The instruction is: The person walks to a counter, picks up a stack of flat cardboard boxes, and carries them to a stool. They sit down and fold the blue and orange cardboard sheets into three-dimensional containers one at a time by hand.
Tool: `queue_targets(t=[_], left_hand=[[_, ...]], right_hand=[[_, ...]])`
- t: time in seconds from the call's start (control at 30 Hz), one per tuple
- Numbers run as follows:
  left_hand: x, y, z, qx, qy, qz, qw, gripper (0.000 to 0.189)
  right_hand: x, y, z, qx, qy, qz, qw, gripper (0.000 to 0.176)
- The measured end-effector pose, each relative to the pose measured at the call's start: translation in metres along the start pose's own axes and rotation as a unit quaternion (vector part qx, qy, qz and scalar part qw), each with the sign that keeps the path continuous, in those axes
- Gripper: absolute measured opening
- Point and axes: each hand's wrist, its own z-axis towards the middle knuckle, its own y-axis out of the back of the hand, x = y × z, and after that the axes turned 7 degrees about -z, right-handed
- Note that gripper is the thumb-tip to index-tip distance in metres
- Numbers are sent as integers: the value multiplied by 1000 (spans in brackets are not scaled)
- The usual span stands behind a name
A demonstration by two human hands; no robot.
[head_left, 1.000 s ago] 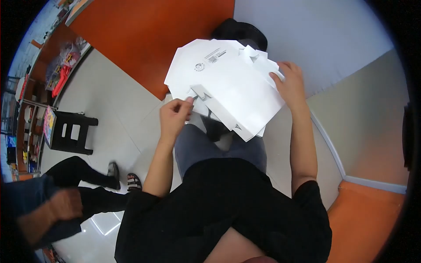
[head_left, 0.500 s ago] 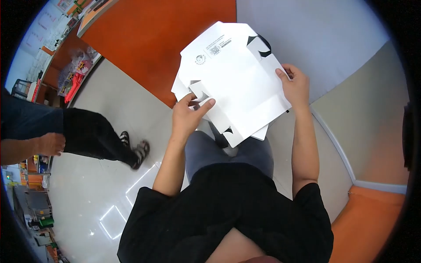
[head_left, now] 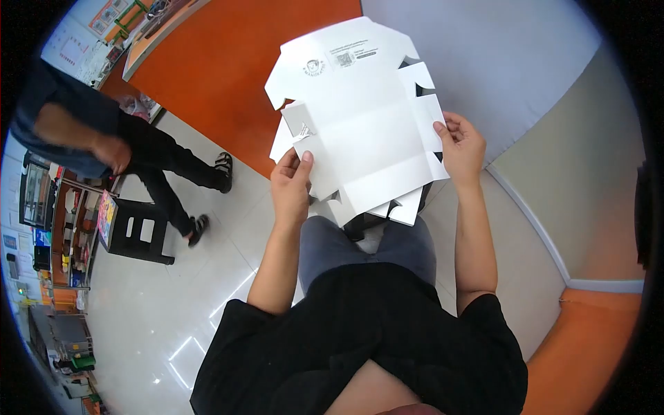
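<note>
A white unfolded cardboard box [head_left: 373, 131], creased and with cut flaps along its sides, lies spread out in front of my lap. Its far part carries a printed round logo, a QR code and small text. My left hand [head_left: 290, 183] pinches the left side flap between thumb and fingers. On the opposite edge, my right hand [head_left: 462, 145] grips the right flap, thumb on top. Part of another white cardboard piece [head_left: 408, 207] pokes out underneath toward me; most of it is covered. A dark support shows in part beneath the cardboard.
A person [head_left: 104, 135] in dark clothes walks at the left. Near their legs stands a black stool [head_left: 138, 232]. An orange panel [head_left: 242, 69] rises ahead, with a grey panel [head_left: 498, 62] to its right. Shelves [head_left: 69, 256] with goods line the far left.
The box's side flaps have opened outward and it lies flatter, turned slightly. My left hand has moved a little toward me. The other person has walked forward, revealing the black stool.
</note>
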Motion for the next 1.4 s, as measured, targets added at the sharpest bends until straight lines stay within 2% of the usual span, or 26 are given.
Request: queue_targets(t=[0.03, 0.1, 0.23, 0.33, 0.37, 0.4, 0.47, 0.53, 0.57, 0.6, 0.67, 0.77, 0.83, 0.9, 1.0, 1.1, 1.17, 1.2, 1.3, 1.4], left_hand=[[1, 1, 1, 13, 28, -44, 999, 51], [10, -7, -1, 66, 59, -278, 956, 53], [10, -20, -7, 55, 47, -248, 966, 56], [10, -22, -7, 36, 9, -198, 980, 56], [11, -23, -7, 33, -18, -161, 986, 56], [11, -24, -8, 29, -45, -124, 991, 57], [-1, -35, -13, 9, -32, -150, 988, 56], [-6, -40, -18, 1, -32, -154, 988, 52], [-6, -41, -21, 4, -38, -146, 989, 49], [-7, -43, -23, 9, -44, -137, 990, 45], [-13, -53, -30, 30, -62, -137, 988, 38], [-15, -60, -32, 33, -124, -117, 985, 29], [-12, -52, -29, 53, -135, -81, 986, 30], [-13, -47, -29, 68, -105, -83, 989, 31], [-13, -40, -23, 81, -58, -146, 984, 35], [-11, -40, -13, 49, -34, -182, 982, 42], [1, -31, 2, -6, -7, -206, 978, 45], [-1, -30, 7, -27, 11, -177, 984, 45], [-10, -30, 17, -100, 78, -72, 989, 43], [-12, -36, 13, -149, -202, -1, 968, 39]], right_hand=[[-3, 0, 0, -8, 15, 8, 1000, 24], [-5, -4, -3, -16, 12, 32, 999, 25], [-13, -11, -8, -19, -4, 74, 997, 27], [-2, -16, -10, -43, 43, 9, 998, 29], [5, -16, -11, -103, 120, -106, 982, 31], [27, -13, -12, -161, 192, -219, 943, 33], [55, -15, -15, -164, 252, -257, 919, 38], [70, -21, -23, -55, 228, -111, 966, 45], [82, -25, -28, 57, 196, -33, 978, 42], [95, -27, -33, 167, 161, 46, 972, 38], [119, -27, -38, 327, 100, 52, 938, 30], [126, -34, -40, 378, 72, 78, 920, 25], [122, -35, -36, 411, 20, 110, 905, 22], [116, -35, -33, 421, -6, 150, 895, 20], [115, -31, -28, 416, -99, 220, 877, 17], [118, -21, -25, 361, -96, 230, 899, 20], [125, -8, -23, 260, -58, 210, 941, 19], [126, -3, -23, 209, -40, 199, 957, 19], [122, 10, -16, 109, -13, 258, 960, 17], [125, 22, -16, 79, 13, 240, 967, 16]])
